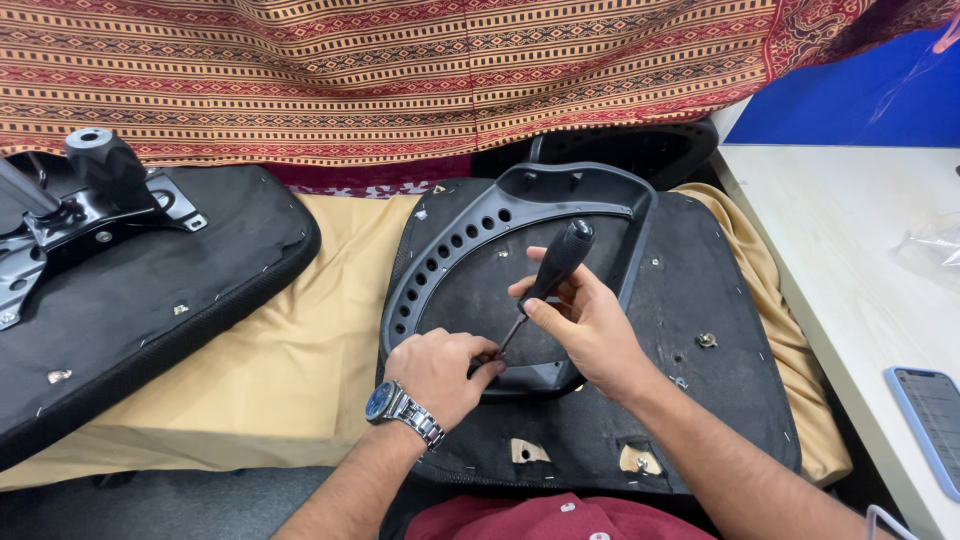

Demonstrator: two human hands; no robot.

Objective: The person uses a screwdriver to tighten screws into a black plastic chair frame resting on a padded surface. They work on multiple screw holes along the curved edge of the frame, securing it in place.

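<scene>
While gripping the black handle of a screwdriver (548, 283), right hand (590, 325) closed around it, fingers wrapped and thumb pressed along the handle, shaft slanting down and to the left. Left hand (440, 372), a blue-faced metal wristwatch (397, 408) on the wrist, curled at the tool's tip, fingertips pinched together there, seemingly on a small screw, though too hidden to tell for sure. Tip meeting the lower edge of a black plastic armrest bracket (520, 215), a curved frame with a row of holes along its left side, lying on an upturned black chair seat (700, 390). Seat resting on a tan cloth (320, 330). To the left, a second upturned seat with a metal mechanism (90, 210) bolted on. At far right, on a white table (840, 250), a phone (930, 420) near the edge.
</scene>
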